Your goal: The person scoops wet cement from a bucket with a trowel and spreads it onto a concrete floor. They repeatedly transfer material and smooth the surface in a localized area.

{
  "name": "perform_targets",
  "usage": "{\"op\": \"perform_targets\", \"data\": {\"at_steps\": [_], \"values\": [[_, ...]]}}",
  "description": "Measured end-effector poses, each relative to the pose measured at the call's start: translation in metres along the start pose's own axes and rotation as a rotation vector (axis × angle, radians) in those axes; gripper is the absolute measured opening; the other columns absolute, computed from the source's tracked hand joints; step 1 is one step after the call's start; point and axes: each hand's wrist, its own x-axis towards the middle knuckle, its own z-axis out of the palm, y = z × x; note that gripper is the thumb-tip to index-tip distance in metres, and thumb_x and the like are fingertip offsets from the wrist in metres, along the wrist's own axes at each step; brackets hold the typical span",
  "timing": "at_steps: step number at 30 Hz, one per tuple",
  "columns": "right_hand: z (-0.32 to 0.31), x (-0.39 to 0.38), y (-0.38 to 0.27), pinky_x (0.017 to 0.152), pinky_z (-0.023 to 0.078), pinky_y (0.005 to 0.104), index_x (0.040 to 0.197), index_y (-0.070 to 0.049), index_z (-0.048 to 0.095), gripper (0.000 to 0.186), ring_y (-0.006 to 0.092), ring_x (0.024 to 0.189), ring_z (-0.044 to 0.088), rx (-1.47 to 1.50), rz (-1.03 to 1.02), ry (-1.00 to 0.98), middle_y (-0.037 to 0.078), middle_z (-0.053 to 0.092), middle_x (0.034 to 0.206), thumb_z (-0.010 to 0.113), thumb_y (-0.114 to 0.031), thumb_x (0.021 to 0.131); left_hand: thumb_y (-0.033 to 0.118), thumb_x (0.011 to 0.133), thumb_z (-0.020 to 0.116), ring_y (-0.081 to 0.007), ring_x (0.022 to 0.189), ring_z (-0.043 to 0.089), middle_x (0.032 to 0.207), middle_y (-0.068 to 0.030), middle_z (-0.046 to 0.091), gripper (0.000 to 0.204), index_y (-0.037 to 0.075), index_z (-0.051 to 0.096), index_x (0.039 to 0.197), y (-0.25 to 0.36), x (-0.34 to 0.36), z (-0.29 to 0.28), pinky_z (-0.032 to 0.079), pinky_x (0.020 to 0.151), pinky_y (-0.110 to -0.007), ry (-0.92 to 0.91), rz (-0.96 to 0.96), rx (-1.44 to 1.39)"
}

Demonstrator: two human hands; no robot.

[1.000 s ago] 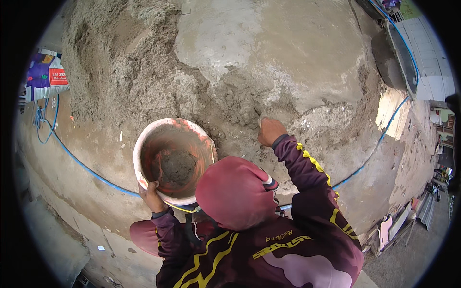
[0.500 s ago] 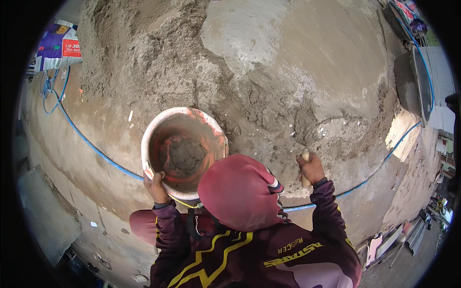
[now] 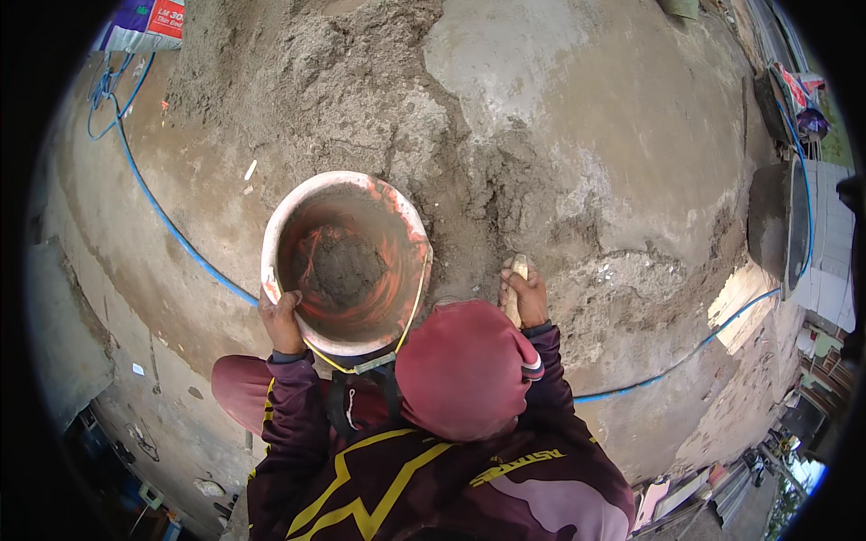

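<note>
My left hand (image 3: 283,321) grips the near left rim of a round bucket (image 3: 408,215), thumb over the edge. The bucket has a pale rim and an orange-smeared inside, with grey wet mortar (image 3: 345,270) at its bottom. Its thin yellow bail hangs at the near side. To the right of the bucket, my right hand (image 3: 529,296) is closed round the light wooden handle of a trowel (image 3: 516,287). The trowel's blade points away from me and blends into the grey mortar on the ground (image 3: 505,203). Rounded maroon cloth (image 3: 465,370) lies between my forearms.
A rough mortar heap (image 3: 316,99) spreads beyond the bucket, beside a smoother wet patch (image 3: 631,99). A blue hose (image 3: 167,225) crosses the ground on both sides. A printed bag (image 3: 144,27) lies far left. A dark tub (image 3: 771,221) stands at far right, near a pale board (image 3: 735,302).
My right hand has moved left with the trowel, drawing closer to the bucket. The left hand keeps its hold on the rim. The whole view has shifted somewhat.
</note>
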Motion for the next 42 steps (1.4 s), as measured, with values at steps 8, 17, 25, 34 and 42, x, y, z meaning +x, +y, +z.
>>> {"op": "perform_targets", "data": {"at_steps": [8,17,25,34,42], "values": [[0.019,0.025,-0.052,0.075,0.052,0.0495,0.110,0.004,0.051,0.041,0.0468,0.082,0.064,-1.361,-0.312,0.539,0.030,0.065,0.089,0.066,-0.017,0.078,-0.002,0.077,0.053,-0.0111,0.078,0.053,0.092,-0.0042,0.059,0.039,-0.006,0.056,0.115,0.000,0.004,0.006,0.045,0.073,-0.024,-0.038,-0.012,-0.040],[0.020,0.023,-0.077,0.080,0.052,0.0494,0.113,0.005,0.057,0.049,0.0459,0.089,0.064,-1.663,-0.164,0.130,0.031,0.065,0.091,0.066,-0.020,0.071,-0.001,0.078,0.053,-0.0093,0.072,0.051,0.084,-0.0015,0.057,0.034,-0.007,0.055,0.111,0.008,0.003,0.022,0.043,0.069,-0.023,-0.010,0.033,0.013],[-0.007,-0.052,-0.084,0.049,0.052,0.0387,0.104,0.002,0.052,0.030,0.0270,0.055,0.063,-0.834,0.209,0.314,0.015,0.061,0.070,0.063,-0.016,0.084,0.000,0.079,0.052,-0.0109,0.074,0.053,0.086,-0.0027,0.059,0.031,-0.005,0.056,0.109,0.002,0.004,0.010,0.044,0.073,-0.024,-0.020,0.059,-0.009],[0.000,0.065,0.049,0.039,0.047,0.0320,0.095,-0.004,0.055,0.013,0.0152,0.047,0.051,0.116,0.169,-0.078,0.004,0.050,0.063,0.060,-0.010,0.084,0.001,0.078,0.053,-0.0111,0.075,0.051,0.086,-0.0020,0.058,0.025,-0.004,0.057,0.103,0.009,0.003,0.023,0.044,0.072,-0.025,-0.005,0.065,0.055],[-0.001,0.002,-0.033,0.044,0.049,0.0350,0.101,0.000,0.055,0.023,0.0179,0.048,0.055,-0.321,-0.050,0.017,0.009,0.058,0.069,0.066,-0.008,0.082,-0.002,0.077,0.052,-0.0095,0.070,0.050,0.080,-0.0011,0.057,0.025,-0.005,0.056,0.102,0.006,0.000,0.012,0.042,0.068,-0.024,0.008,0.008,0.045]]}}
